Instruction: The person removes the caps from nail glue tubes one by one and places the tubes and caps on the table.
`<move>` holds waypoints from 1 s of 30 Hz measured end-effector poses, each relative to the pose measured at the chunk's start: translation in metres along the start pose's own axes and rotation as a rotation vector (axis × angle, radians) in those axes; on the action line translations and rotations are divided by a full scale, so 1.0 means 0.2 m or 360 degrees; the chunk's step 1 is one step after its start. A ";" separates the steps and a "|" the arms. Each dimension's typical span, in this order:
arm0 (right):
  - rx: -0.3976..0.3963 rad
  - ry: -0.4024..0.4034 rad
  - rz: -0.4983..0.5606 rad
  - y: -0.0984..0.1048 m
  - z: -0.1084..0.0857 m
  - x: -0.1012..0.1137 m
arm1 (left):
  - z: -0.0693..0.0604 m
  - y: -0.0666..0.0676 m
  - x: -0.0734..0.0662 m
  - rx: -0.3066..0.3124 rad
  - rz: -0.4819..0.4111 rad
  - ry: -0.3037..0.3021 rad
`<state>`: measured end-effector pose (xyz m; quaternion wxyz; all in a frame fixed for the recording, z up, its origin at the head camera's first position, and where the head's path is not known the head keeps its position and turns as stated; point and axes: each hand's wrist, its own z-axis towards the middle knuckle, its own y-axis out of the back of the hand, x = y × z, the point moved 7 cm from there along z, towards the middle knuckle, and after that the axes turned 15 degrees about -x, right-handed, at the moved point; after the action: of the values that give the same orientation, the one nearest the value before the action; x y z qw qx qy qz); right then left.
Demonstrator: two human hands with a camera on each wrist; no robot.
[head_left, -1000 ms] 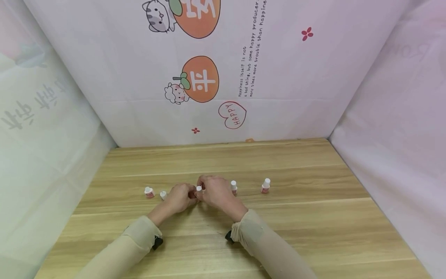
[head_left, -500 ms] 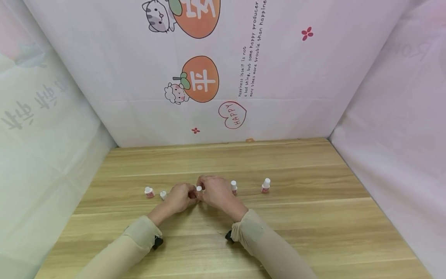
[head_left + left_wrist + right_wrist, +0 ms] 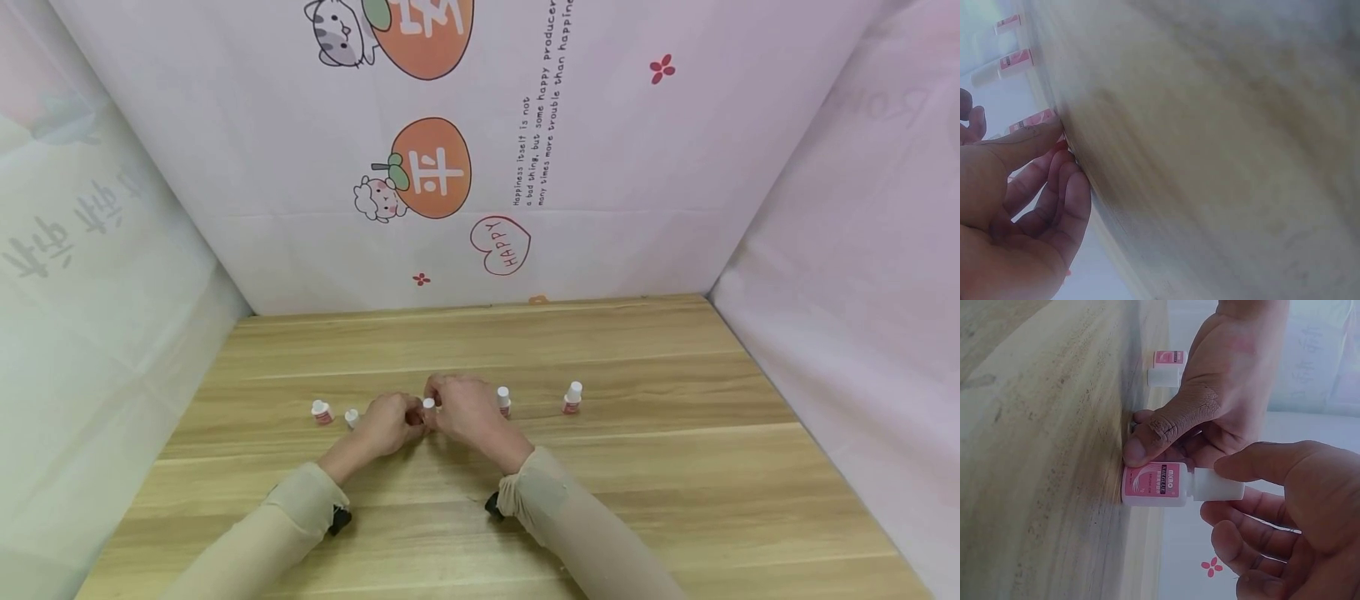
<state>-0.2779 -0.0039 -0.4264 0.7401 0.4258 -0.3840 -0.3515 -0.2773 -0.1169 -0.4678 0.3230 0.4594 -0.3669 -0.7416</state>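
Both hands meet at one small bottle with a pink label (image 3: 1155,484), which stands upright on the wooden table. In the right wrist view my right hand (image 3: 1304,512) pinches its white cap (image 3: 1217,486) between thumb and fingers. My left hand (image 3: 1229,387) holds the bottle low by its base, the thumb against the label. From the head view, the left hand (image 3: 384,425) lies left of the white cap (image 3: 429,404) and the right hand (image 3: 471,412) right of it. The left wrist view shows the left fingers curled at the label (image 3: 1034,120), low by the table.
Two white-capped bottles stand to the left, one at the far left (image 3: 322,412) and one beside the left hand (image 3: 352,418). To the right are a bottle (image 3: 503,402) close behind the right hand and another (image 3: 572,398) farther out. Printed cloth walls (image 3: 600,167) enclose the wooden table (image 3: 450,533).
The head view has tilted very slightly. Both hands stay at the same bottle, with no clear movement of either.
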 end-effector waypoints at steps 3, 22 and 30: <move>0.0016 0.0002 -0.0017 0.00 0.00 0.00 | 0.00 0.00 0.00 0.0005 0.0000 0.0006; 0.0019 -0.0009 -0.0015 -0.01 0.00 0.00 | 0.00 0.00 0.01 0.0008 0.0003 0.0031; 0.0008 0.0001 -0.0022 0.00 0.00 0.00 | 0.00 0.00 0.01 0.0014 0.0006 0.0056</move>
<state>-0.2782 -0.0038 -0.4272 0.7366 0.4304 -0.3818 -0.3554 -0.2787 -0.1181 -0.4690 0.3288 0.4731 -0.3654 -0.7312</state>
